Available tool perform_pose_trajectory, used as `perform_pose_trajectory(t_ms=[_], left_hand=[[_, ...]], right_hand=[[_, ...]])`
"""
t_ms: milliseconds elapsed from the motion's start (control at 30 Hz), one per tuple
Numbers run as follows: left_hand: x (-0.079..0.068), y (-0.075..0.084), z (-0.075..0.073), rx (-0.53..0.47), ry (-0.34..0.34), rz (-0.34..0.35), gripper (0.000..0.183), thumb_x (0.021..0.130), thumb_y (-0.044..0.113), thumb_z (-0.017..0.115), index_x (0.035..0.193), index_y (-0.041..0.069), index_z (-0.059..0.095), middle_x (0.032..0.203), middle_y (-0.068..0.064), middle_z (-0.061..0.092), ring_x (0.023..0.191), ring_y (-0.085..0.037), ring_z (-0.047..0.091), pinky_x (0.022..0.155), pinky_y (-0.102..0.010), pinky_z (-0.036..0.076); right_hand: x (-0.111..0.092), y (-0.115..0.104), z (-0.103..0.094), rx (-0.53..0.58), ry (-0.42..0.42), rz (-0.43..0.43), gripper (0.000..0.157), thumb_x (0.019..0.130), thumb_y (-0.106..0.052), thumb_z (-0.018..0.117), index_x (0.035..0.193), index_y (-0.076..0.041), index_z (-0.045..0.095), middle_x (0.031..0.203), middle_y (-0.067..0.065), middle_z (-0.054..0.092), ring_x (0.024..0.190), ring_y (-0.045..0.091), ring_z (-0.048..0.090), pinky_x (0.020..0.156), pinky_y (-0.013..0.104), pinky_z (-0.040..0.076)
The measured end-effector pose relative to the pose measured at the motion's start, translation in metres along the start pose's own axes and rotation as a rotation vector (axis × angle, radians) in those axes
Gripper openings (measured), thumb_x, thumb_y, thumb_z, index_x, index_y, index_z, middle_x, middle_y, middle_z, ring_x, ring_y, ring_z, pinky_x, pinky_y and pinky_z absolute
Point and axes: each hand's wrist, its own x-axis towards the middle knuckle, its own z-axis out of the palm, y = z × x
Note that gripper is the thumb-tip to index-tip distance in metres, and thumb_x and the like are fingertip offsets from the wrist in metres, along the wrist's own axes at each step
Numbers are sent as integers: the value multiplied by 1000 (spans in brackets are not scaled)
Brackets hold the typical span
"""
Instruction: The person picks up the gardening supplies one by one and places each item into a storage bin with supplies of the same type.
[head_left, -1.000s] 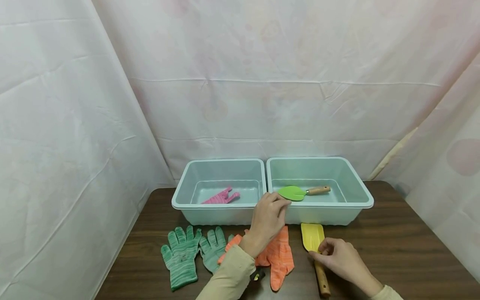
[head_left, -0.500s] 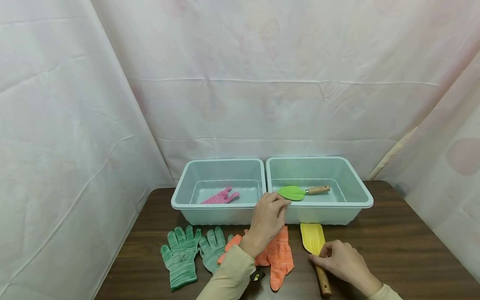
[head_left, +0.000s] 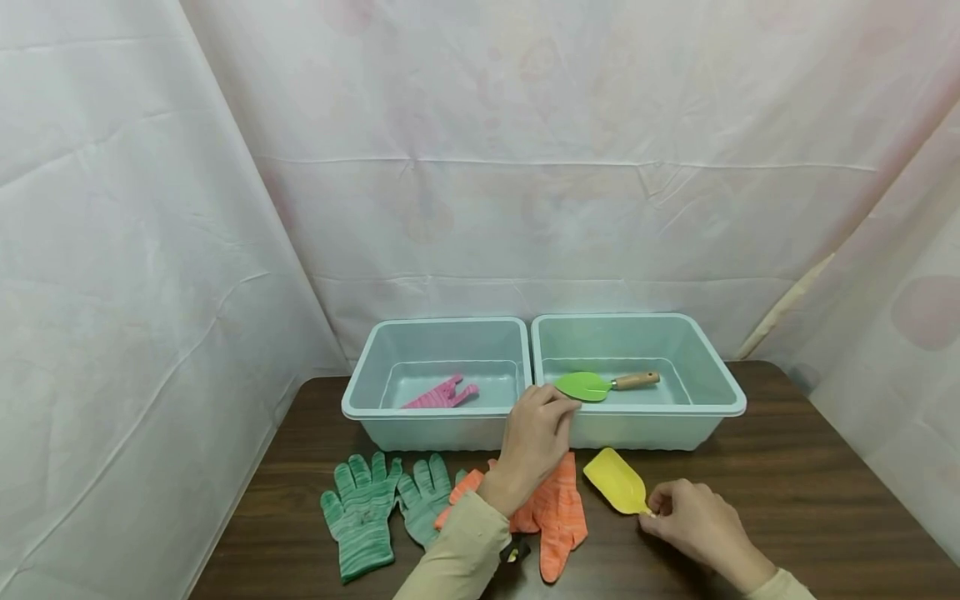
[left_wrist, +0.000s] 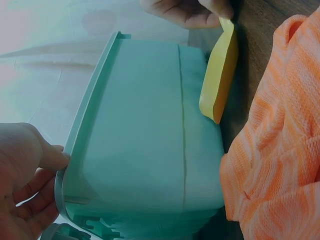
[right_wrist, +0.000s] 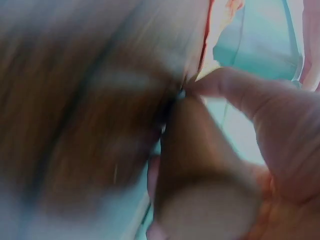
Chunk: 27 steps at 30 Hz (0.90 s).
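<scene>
My left hand [head_left: 532, 433] pinches the front rim of the right-hand pale green bin [head_left: 637, 429] near its left corner; in the left wrist view the thumb and fingers lie on either side of the rim [left_wrist: 82, 120]. My right hand [head_left: 697, 521] holds a yellow hand shovel [head_left: 617, 481] where the blade meets the handle. The blade points back and left, in front of the bin. In the head view the hand hides the handle; in the right wrist view the wooden handle [right_wrist: 200, 170] shows blurred, its butt toward the camera. A green trowel [head_left: 585, 386] lies inside the right-hand bin.
A second bin [head_left: 442, 432] stands close on the left, with a pink striped glove [head_left: 442, 394] inside. Before the bins lie an orange glove [head_left: 558, 508], partly under my left arm, and two green gloves [head_left: 363, 512]. Pale curtains [head_left: 480, 217] hang behind and beside the table.
The shovel, earlier lying front to back, has turned so its blade tip points left and its handle has come up into my right hand, which moved slightly right. The left hand has stayed put.
</scene>
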Motion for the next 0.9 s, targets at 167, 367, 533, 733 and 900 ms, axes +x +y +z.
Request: perform_pose_trajectory(t_ms=[167, 367, 533, 733, 900], left_hand=[[0, 0, -1, -5, -5, -3, 19, 103, 8, 70, 107, 17, 86, 97, 3, 72, 89, -15, 66, 76, -23, 55], [0, 0, -1, -12, -5, -12, 20, 102, 6, 70, 107, 17, 85, 97, 3, 72, 89, -15, 66, 76, -24, 55], [0, 0, -1, -10, 9, -4, 19, 101, 7, 71, 107, 17, 86, 96, 3, 72, 89, -15, 67, 75, -24, 55], [-1, 0, 0, -5, 22, 6, 18, 101, 7, 71, 106, 17, 86, 96, 3, 72, 87, -15, 66, 75, -23, 55], [-1, -1, 1, -1, 26, 5, 18, 101, 7, 71, 106, 17, 86, 96, 3, 72, 87, -15, 66, 74, -23, 55]], right_hand=[[0, 6, -2, 28, -6, -61, 21, 82, -36, 91, 86, -22, 75, 75, -10, 66, 67, 11, 57, 59, 34, 47], [1, 13, 1, 26, 63, -117, 14, 81, -28, 88, 88, -21, 78, 75, -11, 64, 66, 5, 54, 59, 28, 45], [1, 15, 1, 43, 93, -151, 14, 80, -27, 87, 88, -21, 78, 74, -11, 62, 65, 2, 51, 57, 24, 43], [1, 16, 0, 59, 95, -163, 15, 81, -29, 88, 90, -22, 80, 77, -12, 65, 66, 0, 52, 58, 24, 44], [1, 17, -1, 63, 96, -168, 15, 81, -30, 89, 91, -22, 80, 80, -11, 68, 68, 0, 54, 59, 24, 45]])
